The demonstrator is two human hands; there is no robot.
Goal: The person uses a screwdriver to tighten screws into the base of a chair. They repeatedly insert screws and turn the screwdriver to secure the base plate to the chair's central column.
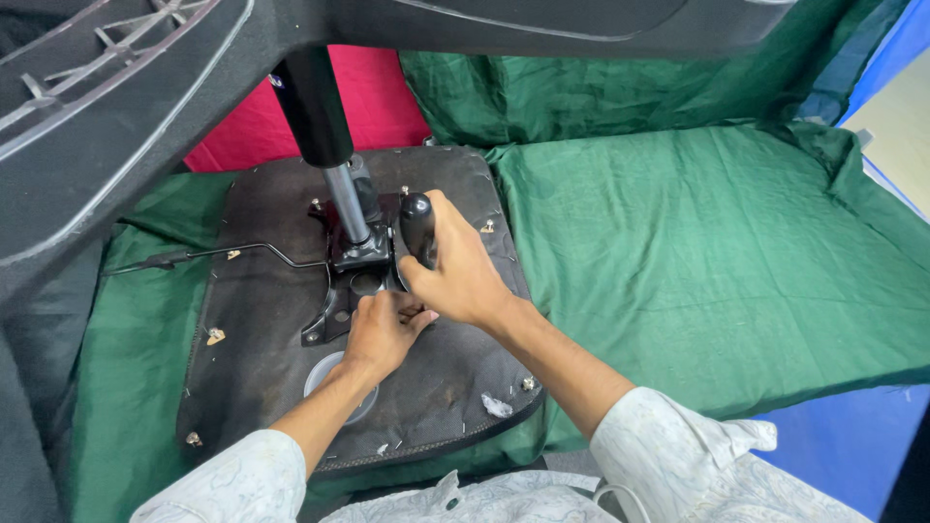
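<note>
An upturned office-chair seat lies with its dark fabric underside up on a green cloth. A black metal mechanism plate is bolted at its middle, and a gas-lift column rises from it toward the black chair base overhead. My right hand is shut on a black rounded tool handle held over the plate. Just below it, my left hand rests on the plate's near edge, fingers curled; what they pinch is hidden.
A thin black lever rod sticks out left from the mechanism. The green cloth covers the surface to the right, with red fabric behind and blue flooring at the lower right. Staples and small scraps dot the seat's rim.
</note>
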